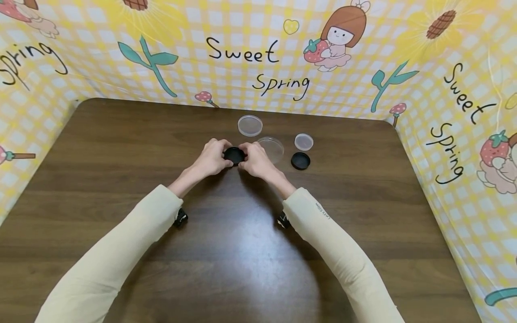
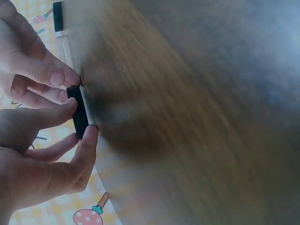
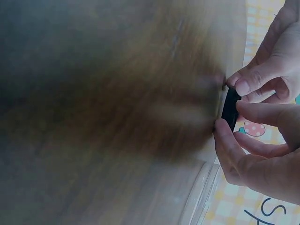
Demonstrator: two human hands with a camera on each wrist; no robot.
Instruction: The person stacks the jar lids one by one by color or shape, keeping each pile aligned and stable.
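Near the far middle of the table, a shallow round black dish [image 1: 234, 155] is between both hands. My left hand [image 1: 212, 157] pinches its left side, thumb at the near rim and fingers at the far rim. The right side is pinched the same way by my right hand [image 1: 257, 159]. Both wrist views show the dish edge-on, with the left hand [image 2: 51, 164] lower in the left wrist view and the right hand [image 3: 267, 150] lower in the right wrist view. A large clear round dish [image 1: 271, 150] lies just beyond the right hand, partly hidden by it.
Another clear round dish [image 1: 250, 126] lies farther back. To the right are a smaller clear disc [image 1: 304, 141] and a second black round dish [image 1: 300, 161]. Patterned yellow cloth [image 1: 242, 27] rises behind the brown wooden table [image 1: 121, 143]. A black wrist device [image 1: 181, 218] shows beside the left sleeve.
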